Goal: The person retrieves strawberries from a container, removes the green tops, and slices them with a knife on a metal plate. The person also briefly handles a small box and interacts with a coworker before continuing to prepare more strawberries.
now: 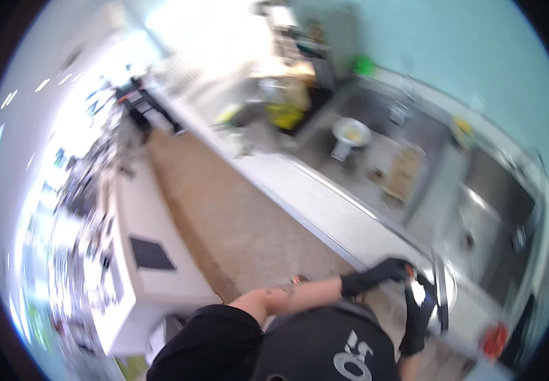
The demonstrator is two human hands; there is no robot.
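View from my head, looking down along a stainless steel counter (325, 203) that runs diagonally from upper left to lower right. My left hand in a black glove (376, 274) reaches across my body and closes on the near end of a small shiny object with a red-orange tip (416, 289); my right hand in a black glove (419, 324) clasps it from below, so the object is braced between both hands just off the counter's front edge. What the object is cannot be told through the blur. Beside it lies a round metal lid or pan (444, 292) at the counter edge. A white bowl on a pedestal (349, 134) stands well apart, farther along. The tan floor aisle (223, 216) between this counter and the white counter (141, 235) on my left gives open room.
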